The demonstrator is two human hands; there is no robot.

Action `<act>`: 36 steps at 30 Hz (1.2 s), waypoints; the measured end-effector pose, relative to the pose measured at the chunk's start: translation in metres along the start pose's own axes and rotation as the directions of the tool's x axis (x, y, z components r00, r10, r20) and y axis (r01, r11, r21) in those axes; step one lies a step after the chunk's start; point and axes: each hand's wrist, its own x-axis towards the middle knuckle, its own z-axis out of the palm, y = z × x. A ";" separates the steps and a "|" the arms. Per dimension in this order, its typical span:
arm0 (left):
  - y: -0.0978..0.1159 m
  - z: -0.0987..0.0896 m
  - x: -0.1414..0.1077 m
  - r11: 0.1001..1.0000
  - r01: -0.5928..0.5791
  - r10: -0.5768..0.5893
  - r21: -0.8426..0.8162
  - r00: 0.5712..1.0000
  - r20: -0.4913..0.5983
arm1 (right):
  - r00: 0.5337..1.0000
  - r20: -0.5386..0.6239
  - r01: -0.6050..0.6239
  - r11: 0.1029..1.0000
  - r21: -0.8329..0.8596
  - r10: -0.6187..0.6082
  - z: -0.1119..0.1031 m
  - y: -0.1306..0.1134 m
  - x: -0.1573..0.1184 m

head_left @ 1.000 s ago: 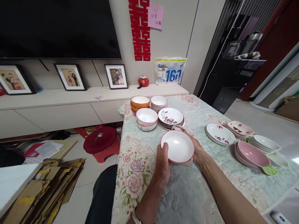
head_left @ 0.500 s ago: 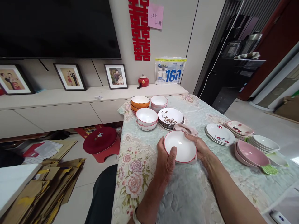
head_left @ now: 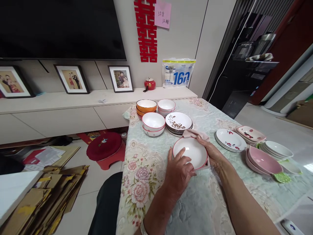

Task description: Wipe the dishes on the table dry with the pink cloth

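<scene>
A white bowl [head_left: 195, 153] with a red rim is held tilted above the table, its inside facing me. My right hand [head_left: 210, 151] grips its right edge, with a pinkish cloth [head_left: 194, 133] bunched between that hand and the bowl. The cloth also shows along the bowl's far rim and right side; the rest of it is hidden behind the bowl. My left hand [head_left: 179, 169] lies palm down over the bowl's near left part, fingers apart and reaching over the inside. Whether its fingertips press on the surface, I cannot tell.
Beyond the bowl are stacked white bowls [head_left: 153, 122], orange bowls [head_left: 146, 106] and brown-flowered plates [head_left: 178, 121]. To the right stand flowered plates [head_left: 230, 139], pink leaf-shaped dishes [head_left: 264, 160] and small white bowls [head_left: 278, 148]. A red stool [head_left: 105, 147] is left of the table.
My left hand has let go of the bowl's left side and turned palm down over its inside. The bowl and my right hand have shifted slightly right.
</scene>
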 end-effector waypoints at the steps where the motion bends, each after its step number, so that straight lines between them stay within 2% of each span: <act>1: 0.002 0.000 0.000 0.999 0.017 -0.017 -0.027 1.000 -0.004 | 1.000 -0.009 0.015 1.000 0.003 -0.015 0.001 0.001 0.001; 6: 0.014 -0.003 0.003 0.975 0.175 -0.184 -0.137 0.982 -0.053 | 0.979 -0.061 0.189 0.980 -0.056 -0.193 -0.001 0.004 0.007; 9: 0.020 -0.005 0.004 0.941 0.258 -0.276 -0.221 0.959 -0.058 | 0.961 -0.118 0.234 0.961 -0.146 -0.252 0.000 0.010 0.012; 12: 0.022 -0.008 0.005 0.886 0.339 -0.373 -0.318 0.926 -0.051 | 0.896 -0.151 0.365 0.885 -0.289 -0.418 0.005 0.016 0.013; 14: 0.021 -0.010 0.006 0.829 0.391 -0.443 -0.399 0.896 -0.043 | 0.809 -0.072 0.514 0.761 -0.396 -0.584 0.010 0.017 0.011; 16: 0.020 -0.012 0.006 0.757 0.436 -0.513 -0.487 0.858 -0.030 | 0.721 0.097 0.636 0.599 -0.487 -0.687 0.015 0.015 0.005; 19: 0.019 -0.015 0.008 0.620 0.466 -0.589 -0.631 0.808 0.017 | 0.621 0.376 0.748 0.375 -0.548 -0.688 0.023 0.011 -0.006; 21: 0.018 -0.017 0.009 0.522 0.440 -0.605 -0.731 0.795 0.048 | 0.555 0.507 0.797 0.247 -0.551 -0.659 0.029 0.010 -0.014; 23: 0.018 -0.019 0.011 0.447 0.400 -0.609 -0.800 0.791 0.055 | 0.523 0.569 0.803 0.142 -0.579 -0.634 0.036 0.012 -0.019; 25: 0.017 -0.019 0.012 0.445 0.374 -0.615 -0.814 0.788 0.025 | 0.523 0.567 0.772 0.071 -0.631 -0.636 0.041 0.017 -0.022; 27: 0.017 -0.018 0.012 0.502 0.371 -0.606 -0.781 0.796 -0.011 | 0.541 0.508 0.735 0.084 -0.673 -0.670 0.043 0.022 -0.021; 28: 0.017 -0.017 0.011 0.534 0.374 -0.592 -0.758 0.806 -0.020 | 0.560 0.457 0.722 0.136 -0.679 -0.691 0.042 0.023 -0.020; 31: 0.018 -0.016 0.009 0.604 0.403 -0.560 -0.687 0.829 -0.006 | 0.639 0.242 0.681 0.391 -0.619 -0.730 0.035 0.023 -0.013; 33: 0.020 -0.017 0.008 0.628 0.436 -0.565 -0.645 0.825 0.008 | 0.687 0.096 0.638 0.534 -0.555 -0.720 0.029 0.020 -0.008; 36: 0.022 -0.019 0.009 0.612 0.456 -0.576 -0.646 0.817 0.031 | 0.739 -0.015 0.580 0.646 -0.496 -0.674 0.024 0.016 -0.005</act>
